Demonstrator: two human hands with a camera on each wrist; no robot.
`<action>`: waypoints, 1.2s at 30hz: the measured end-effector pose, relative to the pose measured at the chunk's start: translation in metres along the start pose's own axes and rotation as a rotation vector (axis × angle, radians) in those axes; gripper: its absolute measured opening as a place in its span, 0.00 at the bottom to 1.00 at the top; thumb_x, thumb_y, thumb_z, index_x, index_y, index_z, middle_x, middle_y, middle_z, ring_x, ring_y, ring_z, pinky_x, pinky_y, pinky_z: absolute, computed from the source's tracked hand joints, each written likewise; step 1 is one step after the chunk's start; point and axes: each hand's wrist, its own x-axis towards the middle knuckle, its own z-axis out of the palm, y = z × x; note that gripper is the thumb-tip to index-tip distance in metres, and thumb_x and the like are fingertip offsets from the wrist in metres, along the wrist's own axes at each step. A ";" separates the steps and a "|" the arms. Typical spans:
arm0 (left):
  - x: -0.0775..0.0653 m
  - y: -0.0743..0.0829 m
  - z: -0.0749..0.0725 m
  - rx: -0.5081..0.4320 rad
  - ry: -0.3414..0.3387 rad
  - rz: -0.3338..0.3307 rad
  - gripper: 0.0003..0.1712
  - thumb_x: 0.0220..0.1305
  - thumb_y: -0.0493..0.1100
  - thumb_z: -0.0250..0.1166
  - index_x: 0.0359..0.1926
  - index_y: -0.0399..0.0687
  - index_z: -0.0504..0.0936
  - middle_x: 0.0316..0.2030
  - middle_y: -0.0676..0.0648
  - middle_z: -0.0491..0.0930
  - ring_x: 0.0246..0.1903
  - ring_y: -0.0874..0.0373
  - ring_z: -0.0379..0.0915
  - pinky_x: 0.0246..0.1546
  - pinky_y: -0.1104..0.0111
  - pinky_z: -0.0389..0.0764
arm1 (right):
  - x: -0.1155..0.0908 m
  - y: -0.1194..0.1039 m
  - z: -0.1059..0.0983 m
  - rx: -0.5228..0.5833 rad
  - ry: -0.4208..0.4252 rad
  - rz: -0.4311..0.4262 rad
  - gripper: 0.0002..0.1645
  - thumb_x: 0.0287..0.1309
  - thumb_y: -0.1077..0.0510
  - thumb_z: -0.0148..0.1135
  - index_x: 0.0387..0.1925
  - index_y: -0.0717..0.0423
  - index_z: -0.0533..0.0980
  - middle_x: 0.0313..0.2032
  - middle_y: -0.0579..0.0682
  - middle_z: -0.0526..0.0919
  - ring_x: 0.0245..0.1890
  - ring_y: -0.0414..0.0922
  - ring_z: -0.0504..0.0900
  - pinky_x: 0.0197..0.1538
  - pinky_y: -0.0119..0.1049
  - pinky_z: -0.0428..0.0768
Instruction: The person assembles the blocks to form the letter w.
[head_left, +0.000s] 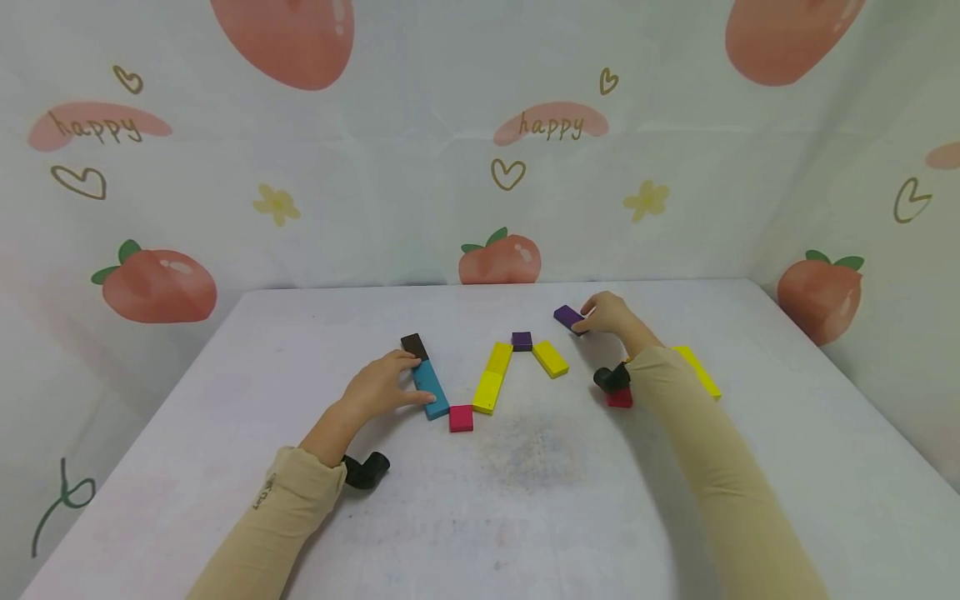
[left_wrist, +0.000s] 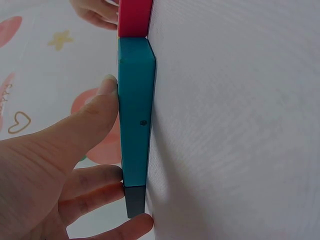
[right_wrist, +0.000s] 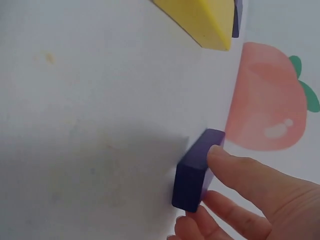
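My left hand [head_left: 378, 387] lies along a blue block [head_left: 430, 388], its thumb near the lower end and its other fingers near the seam with a black block [head_left: 414, 346]. In the left wrist view, the fingers are loosely spread, with the thumb on the face of the blue block [left_wrist: 136, 115]. My right hand [head_left: 611, 317] pinches a purple block [head_left: 567, 317] at the back right. The thumb presses one side of that purple block [right_wrist: 192, 175] in the right wrist view, with fingers curled behind it.
A zigzag row continues from the blue block: a red block [head_left: 461, 418], two yellow blocks [head_left: 487, 392], a small dark purple block [head_left: 522, 341] and a slanting yellow block [head_left: 551, 359]. Near the right forearm are another red block [head_left: 619, 399] and a yellow one [head_left: 699, 372].
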 end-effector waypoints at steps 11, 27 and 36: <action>0.001 0.000 0.000 -0.002 -0.002 0.000 0.41 0.53 0.56 0.68 0.62 0.37 0.70 0.63 0.34 0.66 0.63 0.37 0.62 0.61 0.48 0.70 | -0.002 -0.002 0.005 -0.006 0.045 0.011 0.27 0.53 0.56 0.64 0.50 0.71 0.73 0.49 0.66 0.77 0.46 0.54 0.73 0.58 0.46 0.73; 0.001 0.000 0.000 -0.005 -0.006 -0.009 0.41 0.52 0.56 0.69 0.62 0.37 0.69 0.63 0.34 0.66 0.63 0.37 0.62 0.61 0.48 0.69 | -0.026 -0.009 -0.009 0.038 0.048 -0.020 0.27 0.53 0.53 0.65 0.49 0.68 0.74 0.48 0.64 0.78 0.45 0.53 0.75 0.52 0.42 0.78; 0.000 0.001 -0.001 -0.012 -0.007 -0.010 0.41 0.52 0.56 0.69 0.62 0.37 0.69 0.63 0.34 0.66 0.63 0.37 0.62 0.60 0.47 0.70 | -0.045 -0.008 -0.007 0.053 0.035 -0.084 0.26 0.54 0.53 0.64 0.49 0.68 0.74 0.50 0.66 0.77 0.49 0.57 0.75 0.56 0.47 0.77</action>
